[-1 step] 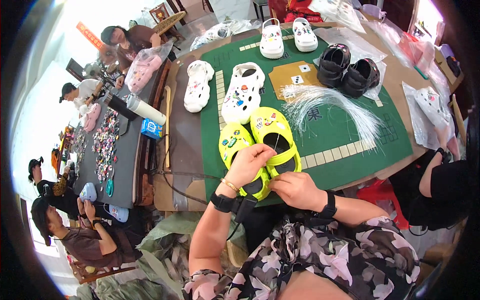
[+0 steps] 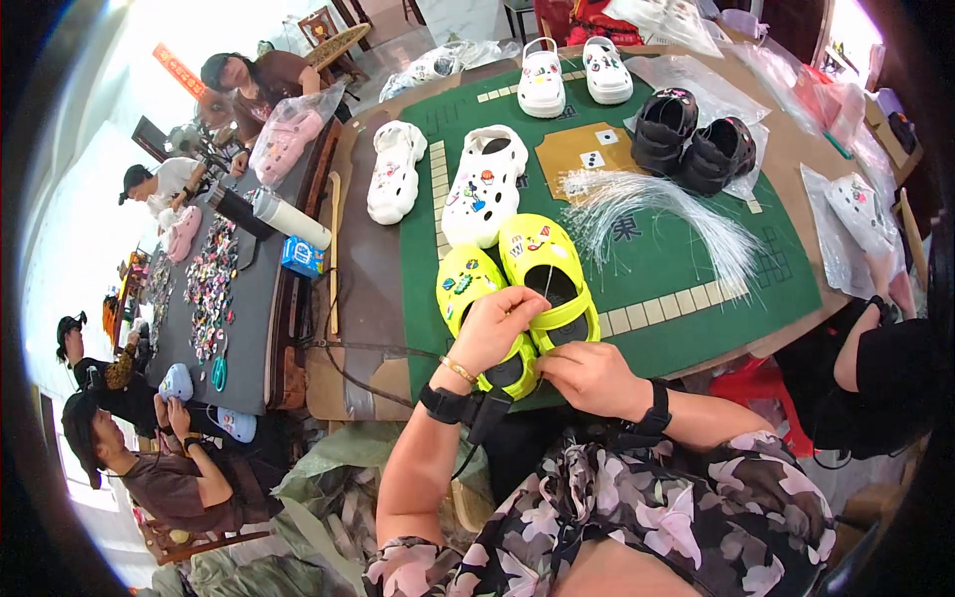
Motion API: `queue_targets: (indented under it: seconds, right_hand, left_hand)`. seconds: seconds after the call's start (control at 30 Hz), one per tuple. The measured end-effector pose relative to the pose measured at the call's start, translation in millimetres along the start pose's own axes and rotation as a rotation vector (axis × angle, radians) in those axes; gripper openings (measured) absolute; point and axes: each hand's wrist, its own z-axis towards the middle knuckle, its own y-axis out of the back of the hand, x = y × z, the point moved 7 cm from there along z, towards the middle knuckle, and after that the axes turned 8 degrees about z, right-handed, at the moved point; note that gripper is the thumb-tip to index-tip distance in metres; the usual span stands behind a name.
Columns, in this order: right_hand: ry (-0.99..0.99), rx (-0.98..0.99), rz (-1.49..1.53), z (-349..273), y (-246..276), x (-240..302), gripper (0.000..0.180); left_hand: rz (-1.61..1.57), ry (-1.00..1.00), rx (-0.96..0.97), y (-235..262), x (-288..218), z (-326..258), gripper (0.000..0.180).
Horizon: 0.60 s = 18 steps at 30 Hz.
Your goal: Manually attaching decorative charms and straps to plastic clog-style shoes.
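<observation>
A pair of lime-green clogs with coloured charms lies on the green mat in front of me, toes pointing away: the left clog (image 2: 468,281) and the right clog (image 2: 540,244). My left hand (image 2: 492,330) reaches over both and pinches a thin clear plastic strand (image 2: 550,282), which rises above the right clog's opening. At the heels, my right hand (image 2: 595,380) has thumb and forefinger pressed together against the right clog; whatever is between them is hidden. Beyond the right clog, a bundle of similar clear strands (image 2: 676,219) fans across the mat.
White clogs (image 2: 484,186) stand just beyond the lime pair, with another white pair (image 2: 541,85) farther back. Black clogs (image 2: 665,129) sit on plastic bags. Left, a grey table (image 2: 251,338) bears loose charms (image 2: 211,279), bottles and scissors. Several people work nearby.
</observation>
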Motion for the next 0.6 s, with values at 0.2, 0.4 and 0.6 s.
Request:
queue_targets:
  seconds: [0.2, 0.4, 0.6]
  right_hand:
    - [-0.115, -0.237, 0.064, 17, 37, -13, 0.025]
    - [-0.344, -0.364, 0.358, 45, 30, -51, 0.022]
    - [-0.470, -0.326, 0.564, 46, 14, -58, 0.012]
  left_hand:
    - [0.023, -0.085, -0.133, 9, -8, -10, 0.014]
    - [0.112, -0.137, -0.177, 7, -16, -13, 0.012]
    - [0.136, -0.243, -0.314, 16, -18, -23, 0.016]
